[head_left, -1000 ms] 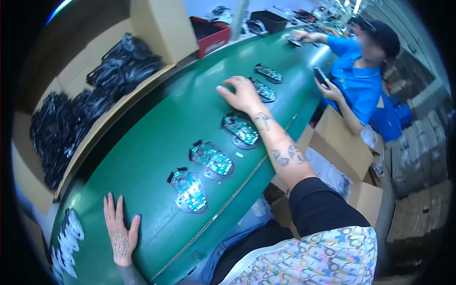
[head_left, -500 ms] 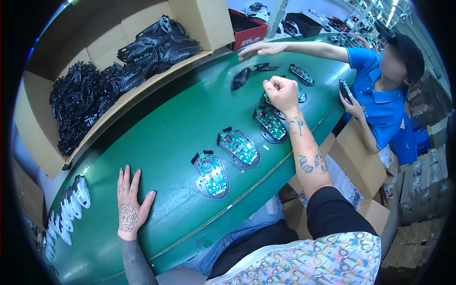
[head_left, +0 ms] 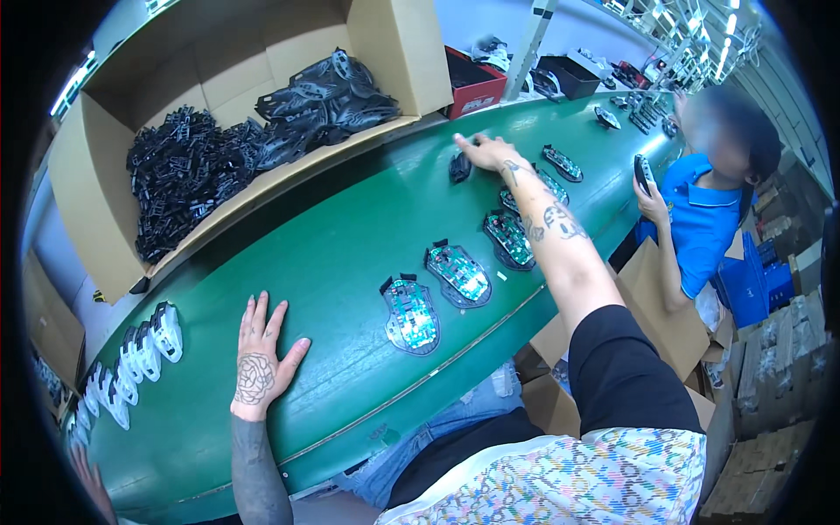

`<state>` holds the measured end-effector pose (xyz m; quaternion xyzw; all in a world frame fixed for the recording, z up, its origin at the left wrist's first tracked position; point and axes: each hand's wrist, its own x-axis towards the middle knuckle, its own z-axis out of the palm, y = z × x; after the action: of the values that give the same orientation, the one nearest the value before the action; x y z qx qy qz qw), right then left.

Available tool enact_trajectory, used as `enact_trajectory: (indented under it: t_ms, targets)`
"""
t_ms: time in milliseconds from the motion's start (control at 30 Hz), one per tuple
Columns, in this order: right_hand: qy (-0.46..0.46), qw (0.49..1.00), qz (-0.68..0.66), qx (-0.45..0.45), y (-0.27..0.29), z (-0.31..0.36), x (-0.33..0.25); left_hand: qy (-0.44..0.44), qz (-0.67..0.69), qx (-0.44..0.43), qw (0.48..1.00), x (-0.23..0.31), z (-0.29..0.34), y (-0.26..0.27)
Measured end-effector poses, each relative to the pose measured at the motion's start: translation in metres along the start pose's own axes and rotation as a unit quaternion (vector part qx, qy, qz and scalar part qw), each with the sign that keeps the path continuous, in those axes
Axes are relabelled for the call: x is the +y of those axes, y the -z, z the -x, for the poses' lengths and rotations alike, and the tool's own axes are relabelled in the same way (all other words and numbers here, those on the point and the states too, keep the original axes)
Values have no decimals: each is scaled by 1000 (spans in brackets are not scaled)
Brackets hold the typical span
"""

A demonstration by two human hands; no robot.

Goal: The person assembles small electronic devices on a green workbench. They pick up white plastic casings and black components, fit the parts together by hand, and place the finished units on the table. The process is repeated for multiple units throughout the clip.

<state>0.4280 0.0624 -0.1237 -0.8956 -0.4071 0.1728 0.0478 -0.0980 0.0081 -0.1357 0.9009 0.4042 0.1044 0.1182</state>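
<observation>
My left hand [head_left: 265, 354] lies flat on the green work surface [head_left: 324, 289], fingers spread, holding nothing. Stretched across to the far side, my right hand [head_left: 490, 154] has its fingers extended over a small black plastic piece [head_left: 459, 167]; whether they touch it is unclear. Under and beside my right forearm runs a row of dark shells with green circuit boards. The nearest circuit-board shell [head_left: 411, 317] and a second circuit-board shell [head_left: 459, 276] show fully, while my forearm partly covers others. One more narrow circuit board [head_left: 562, 164] sits right of my right hand.
A cardboard box [head_left: 83, 188] beyond the surface holds heaped black parts [head_left: 188, 175]. White-and-black shells [head_left: 164, 334] line the left end, near another person's hand [head_left: 92, 483]. At right, a co-worker in blue [head_left: 696, 197] holds a dark device [head_left: 645, 175]. Red box [head_left: 472, 83] behind.
My right hand has gone from a fist to extended fingers, reaching farther out to the black piece. The co-worker's outstretched arm has drawn back. Another person's hand has appeared at lower left.
</observation>
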Motion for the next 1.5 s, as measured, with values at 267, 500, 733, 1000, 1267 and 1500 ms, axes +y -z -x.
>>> enact_trajectory:
  t_ms: [267,500,733,1000,1267,1500]
  targets:
    - [180,975,113,70,-60,128,-136,-44,2,43,998,-2,2,5]
    - [561,825,-65,11,-100,206,-202,63,-44,177,981,-45,2,37]
    - [503,845,-161,-90,-53,265,-206,229,-321,227,890,-143,20,44]
    - [511,791,-331,-63,-57,276,-165,303,-215,185,910,-130,21,43]
    - [404,809,-374,-206,-77,263,-150,325,255,169,895,-116,19,53]
    - [337,638,-601,-344,-78,265,-150,33,-146,172,974,-132,19,55]
